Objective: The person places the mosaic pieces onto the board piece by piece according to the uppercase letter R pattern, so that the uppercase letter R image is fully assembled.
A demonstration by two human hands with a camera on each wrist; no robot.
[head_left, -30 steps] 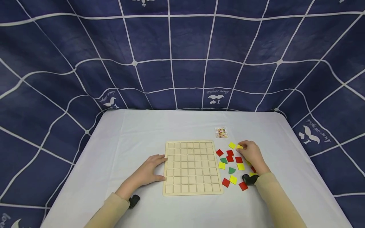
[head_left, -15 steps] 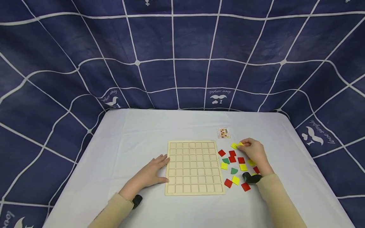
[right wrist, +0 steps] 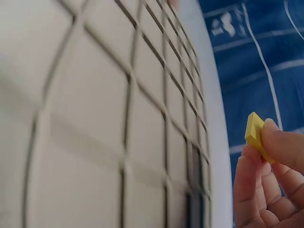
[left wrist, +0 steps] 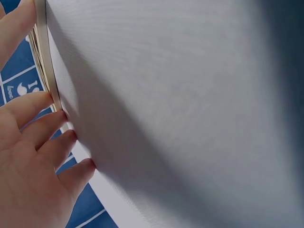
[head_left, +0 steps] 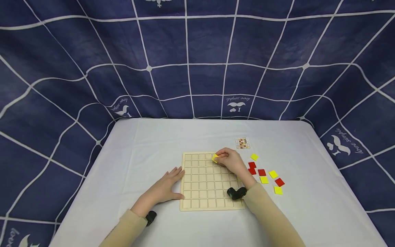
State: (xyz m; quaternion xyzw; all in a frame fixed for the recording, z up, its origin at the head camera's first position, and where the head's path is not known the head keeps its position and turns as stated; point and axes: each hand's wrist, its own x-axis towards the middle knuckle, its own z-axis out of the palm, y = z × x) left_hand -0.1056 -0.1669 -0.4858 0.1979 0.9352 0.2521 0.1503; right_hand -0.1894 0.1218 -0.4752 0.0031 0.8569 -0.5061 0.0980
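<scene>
A pale wooden grid board [head_left: 203,185] lies on the white table, its visible cells bare. My right hand [head_left: 230,161] pinches a yellow square tile [right wrist: 255,134] between thumb and fingers, over the far row of the board and right of its middle. The right wrist view shows the tile tilted. Spread along the board's left edge, my left hand [head_left: 163,188] touches the frame with thumb and fingertips. In the left wrist view its fingers [left wrist: 45,130] reach to that rim. My right forearm hides part of the board's right side.
Right of the board lie several loose tiles, among them a red tile [head_left: 261,172], a yellow tile [head_left: 273,174] and another yellow tile [head_left: 254,156]. A small printed pattern card [head_left: 242,143] lies beyond the board's far right corner. Blue cloth [head_left: 203,82] hangs behind the table.
My right hand has carried a yellow tile left from the loose tiles to above the board's far row. The forearm now covers some tiles beside the board. My left hand stays at the edge.
</scene>
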